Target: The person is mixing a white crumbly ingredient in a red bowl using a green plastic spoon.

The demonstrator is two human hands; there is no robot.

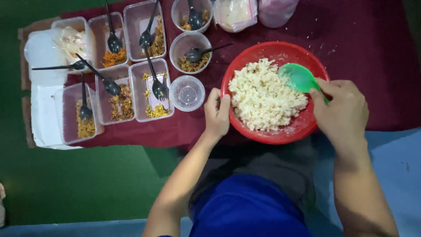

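A red bowl (239, 68) full of white rice (263, 96) stands on a dark red cloth in front of me. My left hand (217, 113) grips the bowl's left rim, thumb over the edge. My right hand (340, 112) holds a green spoon (298, 77) by its handle. The spoon's scoop rests on the rice at the bowl's upper right.
Left of the bowl stand several clear plastic containers (151, 92) with orange-yellow food and black spoons (109, 83), plus an empty round cup (187, 93). White lids (44, 109) lie at far left. Two plastic bags (234, 13) sit at the top. Green floor lies below.
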